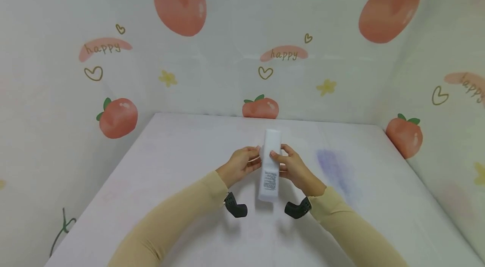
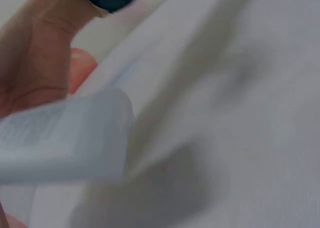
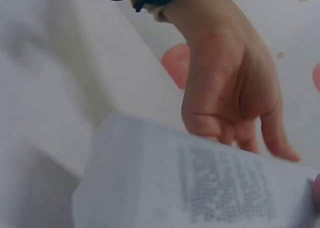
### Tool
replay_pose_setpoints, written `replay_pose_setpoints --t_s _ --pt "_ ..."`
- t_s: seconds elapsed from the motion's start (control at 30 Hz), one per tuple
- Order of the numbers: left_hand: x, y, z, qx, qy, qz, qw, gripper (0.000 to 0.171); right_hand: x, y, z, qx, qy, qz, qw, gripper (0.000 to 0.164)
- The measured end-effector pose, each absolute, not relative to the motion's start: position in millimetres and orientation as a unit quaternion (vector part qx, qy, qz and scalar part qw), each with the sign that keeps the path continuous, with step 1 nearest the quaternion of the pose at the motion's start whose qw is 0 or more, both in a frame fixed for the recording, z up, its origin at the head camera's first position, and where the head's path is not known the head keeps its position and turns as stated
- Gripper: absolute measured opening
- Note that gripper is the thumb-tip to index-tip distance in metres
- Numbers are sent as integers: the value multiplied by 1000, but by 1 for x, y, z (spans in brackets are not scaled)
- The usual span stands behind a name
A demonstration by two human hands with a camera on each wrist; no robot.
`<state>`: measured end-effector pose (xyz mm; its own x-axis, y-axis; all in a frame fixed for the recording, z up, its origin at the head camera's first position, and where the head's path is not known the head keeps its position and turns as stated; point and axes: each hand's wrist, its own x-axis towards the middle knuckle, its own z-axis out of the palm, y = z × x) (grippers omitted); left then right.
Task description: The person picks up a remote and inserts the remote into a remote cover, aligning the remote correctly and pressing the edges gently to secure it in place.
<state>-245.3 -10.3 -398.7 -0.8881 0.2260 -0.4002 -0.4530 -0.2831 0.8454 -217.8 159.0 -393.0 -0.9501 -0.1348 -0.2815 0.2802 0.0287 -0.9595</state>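
Note:
A white oblong container (image 1: 270, 164) with rounded edges and a block of small grey print is held up at the middle of the table, its long side pointing away from me. My right hand (image 1: 298, 172) grips it from the right, thumb across the front face and fingers behind. On the other side, my left hand (image 1: 242, 164) has its fingertips right at the container's left edge, fingers loosely extended. The left wrist view has the container's blunt end (image 2: 95, 133) below the right hand (image 2: 37, 63). Print shows sharply in the right wrist view on the container (image 3: 150, 173), beside the left hand (image 3: 230, 83).
The white-covered table (image 1: 182, 140) bears a purple smudge (image 1: 335, 168) right of the hands. Pale cloth walls (image 1: 227, 18) with printed fruit and "happy" lettering stand behind and at the sides. A dark camera device (image 1: 235, 207) juts inward from the left wrist, another (image 1: 297, 209) from the right.

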Motion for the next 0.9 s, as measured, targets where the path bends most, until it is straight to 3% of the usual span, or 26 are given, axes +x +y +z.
replay_pose_setpoints --t_s 0.13,0.23,0.5,0.9 --pt "-243 -16 -396 -17 616 764 192 36 -219 162 -392 46 698 -698 155 53" --pt "-241 -17 -393 17 644 736 208 36 -220 162 -391 41 691 -703 161 53" --pt "-240 -14 -396 26 678 693 243 37 -217 160 -389 29 683 -708 177 55" --pt "-235 -10 -403 35 697 675 241 54 -212 161 -393 20 673 -713 193 62"
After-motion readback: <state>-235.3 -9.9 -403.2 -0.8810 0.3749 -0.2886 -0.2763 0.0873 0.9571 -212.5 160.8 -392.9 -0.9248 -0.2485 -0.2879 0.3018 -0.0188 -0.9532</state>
